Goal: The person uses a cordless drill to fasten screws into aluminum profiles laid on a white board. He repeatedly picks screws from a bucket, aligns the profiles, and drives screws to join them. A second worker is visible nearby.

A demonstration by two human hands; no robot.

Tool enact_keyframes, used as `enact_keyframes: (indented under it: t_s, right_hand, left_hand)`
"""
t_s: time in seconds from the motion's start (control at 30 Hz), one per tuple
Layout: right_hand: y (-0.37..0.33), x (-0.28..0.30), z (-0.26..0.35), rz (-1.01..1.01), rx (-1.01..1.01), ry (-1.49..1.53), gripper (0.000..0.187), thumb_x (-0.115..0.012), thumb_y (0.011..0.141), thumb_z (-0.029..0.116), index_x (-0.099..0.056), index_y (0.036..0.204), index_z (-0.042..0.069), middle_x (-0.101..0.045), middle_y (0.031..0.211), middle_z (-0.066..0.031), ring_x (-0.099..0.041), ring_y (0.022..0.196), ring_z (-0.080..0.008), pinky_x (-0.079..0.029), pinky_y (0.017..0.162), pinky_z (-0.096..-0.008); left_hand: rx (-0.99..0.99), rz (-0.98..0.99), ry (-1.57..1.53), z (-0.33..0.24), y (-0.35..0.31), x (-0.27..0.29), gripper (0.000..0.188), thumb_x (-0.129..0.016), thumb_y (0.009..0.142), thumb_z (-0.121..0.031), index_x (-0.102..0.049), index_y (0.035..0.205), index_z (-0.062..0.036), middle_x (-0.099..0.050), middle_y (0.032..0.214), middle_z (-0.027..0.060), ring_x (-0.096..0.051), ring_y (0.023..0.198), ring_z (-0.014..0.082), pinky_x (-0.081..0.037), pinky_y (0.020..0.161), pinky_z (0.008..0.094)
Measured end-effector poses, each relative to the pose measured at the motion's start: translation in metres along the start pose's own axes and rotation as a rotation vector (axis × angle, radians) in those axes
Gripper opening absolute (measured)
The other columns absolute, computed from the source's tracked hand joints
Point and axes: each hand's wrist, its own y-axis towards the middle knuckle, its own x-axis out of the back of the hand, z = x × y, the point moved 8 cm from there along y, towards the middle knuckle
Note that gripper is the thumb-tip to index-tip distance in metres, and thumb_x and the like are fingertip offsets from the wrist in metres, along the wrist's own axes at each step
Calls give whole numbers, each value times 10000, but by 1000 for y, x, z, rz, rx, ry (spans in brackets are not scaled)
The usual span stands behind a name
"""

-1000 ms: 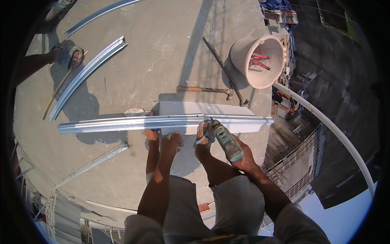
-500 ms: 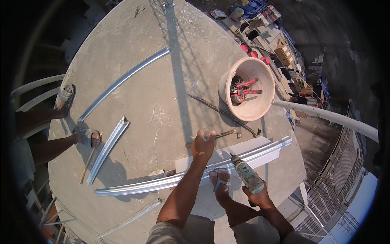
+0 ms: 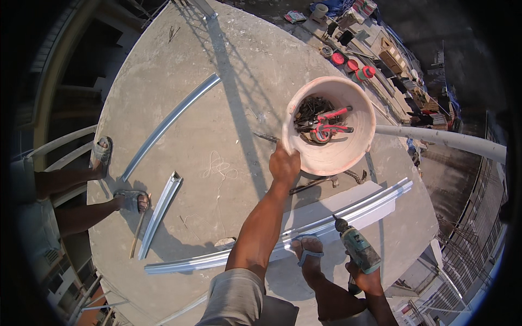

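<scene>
The left hand (image 3: 284, 164) grasped the left near rim of the pale plastic bucket (image 3: 331, 162), which was positioned on the concrete slab (image 3: 163, 103) ahead of the operator, its mouth facing the viewer. Red-handled pliers (image 3: 333, 129) lay inside the bucket, over a pile of small dark pieces (image 3: 312, 111) that appeared to be fasteners, though they were too small to identify. The right hand (image 3: 365, 280) was clenched around the handle of the green power drill (image 3: 360, 250), with the drill bit directed forward at the long metal channel (image 3: 261, 248). This channel extended crosswise in front of the operator, its right portion passing over the white board (image 3: 353, 196). The operator's sandalled foot (image 3: 310, 255) was located at the near edge of the channel. The hammer (image 3: 312, 186) lay between the bucket and the board. To the left, a short metal channel (image 3: 159, 216) and a curved-looking metal strip (image 3: 171, 126) lay apart on the slab, with a wooden stick (image 3: 137, 233) beside the short channel and loose string (image 3: 218, 165) to its right.
</scene>
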Motion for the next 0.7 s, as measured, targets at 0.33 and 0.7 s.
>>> enact_keyframes:
  t_s: [0.33,0.7]
  right_hand:
    - [6,4,4,118,-146,-1,370,-766,769,66,-633,1106,-5,-692,941,-95,-646,840,-137,-532,758,-306]
    - [29,27,26,95,-42,-104,413,-778,760,76,-619,1131,-10,-699,998,-126,-686,884,-189,-545,805,-309]
  left_hand:
    - [99,-192,25,53,-56,95,430,-746,866,-317,-614,1077,33,-674,902,144,-665,795,314,-525,772,423]
    - [-324,80,343,-55,46,3,167,-602,926,-151,-704,1035,-78,-714,1025,169,-687,961,368,-532,862,443]
